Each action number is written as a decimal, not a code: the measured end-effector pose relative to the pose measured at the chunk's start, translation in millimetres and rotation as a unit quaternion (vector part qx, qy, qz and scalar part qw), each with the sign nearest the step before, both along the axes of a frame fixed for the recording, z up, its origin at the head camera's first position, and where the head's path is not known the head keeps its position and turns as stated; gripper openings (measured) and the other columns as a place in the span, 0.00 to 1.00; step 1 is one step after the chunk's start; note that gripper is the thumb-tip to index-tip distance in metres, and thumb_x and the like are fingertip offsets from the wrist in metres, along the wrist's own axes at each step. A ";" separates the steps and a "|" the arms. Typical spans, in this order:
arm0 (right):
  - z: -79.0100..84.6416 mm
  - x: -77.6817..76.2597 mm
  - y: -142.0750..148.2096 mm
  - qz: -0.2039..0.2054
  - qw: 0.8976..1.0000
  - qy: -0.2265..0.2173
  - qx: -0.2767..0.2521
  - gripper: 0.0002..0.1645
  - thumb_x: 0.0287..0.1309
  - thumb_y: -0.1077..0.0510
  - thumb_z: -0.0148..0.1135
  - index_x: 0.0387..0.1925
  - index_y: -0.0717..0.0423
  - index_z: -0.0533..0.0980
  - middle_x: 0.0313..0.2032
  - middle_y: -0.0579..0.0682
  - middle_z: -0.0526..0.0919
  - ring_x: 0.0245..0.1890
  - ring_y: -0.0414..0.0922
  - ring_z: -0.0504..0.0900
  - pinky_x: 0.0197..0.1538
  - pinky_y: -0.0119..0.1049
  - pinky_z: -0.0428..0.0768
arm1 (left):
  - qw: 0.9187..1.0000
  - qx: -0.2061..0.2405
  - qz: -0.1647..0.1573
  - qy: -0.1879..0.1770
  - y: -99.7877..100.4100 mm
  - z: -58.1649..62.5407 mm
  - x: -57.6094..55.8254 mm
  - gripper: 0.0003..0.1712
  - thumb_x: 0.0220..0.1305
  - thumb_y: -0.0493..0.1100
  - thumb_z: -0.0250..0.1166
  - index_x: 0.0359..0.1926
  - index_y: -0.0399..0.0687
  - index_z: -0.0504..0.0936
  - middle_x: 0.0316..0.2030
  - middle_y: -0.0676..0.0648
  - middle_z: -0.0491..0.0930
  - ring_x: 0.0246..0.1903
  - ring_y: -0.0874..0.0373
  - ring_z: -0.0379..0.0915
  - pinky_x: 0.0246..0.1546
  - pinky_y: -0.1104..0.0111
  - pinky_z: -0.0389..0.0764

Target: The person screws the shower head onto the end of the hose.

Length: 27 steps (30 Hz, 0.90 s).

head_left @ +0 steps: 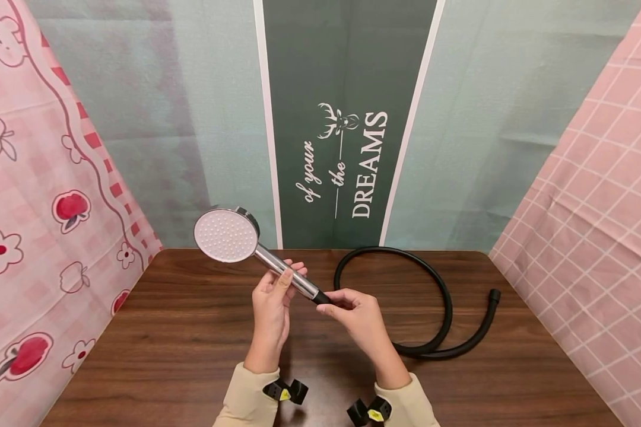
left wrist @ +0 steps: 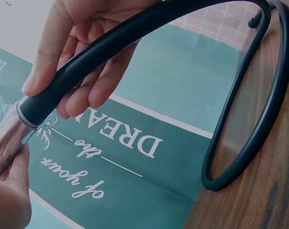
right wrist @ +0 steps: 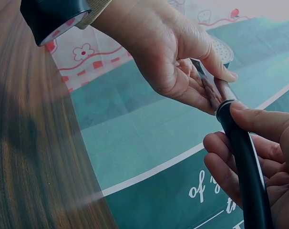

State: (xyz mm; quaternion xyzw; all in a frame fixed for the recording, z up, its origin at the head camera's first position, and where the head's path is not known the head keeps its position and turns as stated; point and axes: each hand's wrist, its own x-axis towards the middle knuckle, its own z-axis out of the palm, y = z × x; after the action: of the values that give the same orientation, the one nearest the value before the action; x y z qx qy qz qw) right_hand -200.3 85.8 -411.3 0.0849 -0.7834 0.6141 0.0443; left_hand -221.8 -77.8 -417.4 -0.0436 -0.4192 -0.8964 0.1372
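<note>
A chrome shower head [head_left: 227, 235] with a round white nozzle face is held up above the table, tilted with its face to the upper left. My left hand [head_left: 272, 299] grips its silver handle, thumb on top. At the handle's lower end, the black shower hose [left wrist: 106, 45] meets the chrome, its collar against the handle's rim. My right hand [head_left: 357, 314] pinches that hose end between thumb and fingers, as the right wrist view shows with the hose [right wrist: 247, 167] running down past the palm.
Behind the right hand the hose loops over the brown wooden table [head_left: 165, 332], its free end [head_left: 494, 295] raised at the right. Green cloth with lettering hangs at the back. Pink patterned cloths [head_left: 609, 196] flank both sides. Black camera mounts [head_left: 285, 391] sit on the wrists.
</note>
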 end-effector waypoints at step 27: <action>0.7 0.1 -0.1 0.017 1.000 -0.013 -0.010 0.14 0.52 0.58 0.75 0.40 0.60 0.86 0.32 0.57 0.89 0.33 0.48 0.87 0.35 0.27 0.83 | 1.000 0.006 -0.003 0.002 -0.2 -0.4 -0.5 0.15 0.70 0.34 0.60 0.53 0.29 0.73 0.36 0.50 0.89 0.39 0.59 0.88 0.50 0.68 0.86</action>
State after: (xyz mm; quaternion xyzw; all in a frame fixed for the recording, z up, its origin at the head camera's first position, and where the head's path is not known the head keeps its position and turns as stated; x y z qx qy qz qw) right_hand -200.3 85.8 -410.6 0.0898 -0.7760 0.6238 0.0240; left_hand -222.3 -78.1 -417.7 -0.0458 -0.4137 -0.8991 0.1355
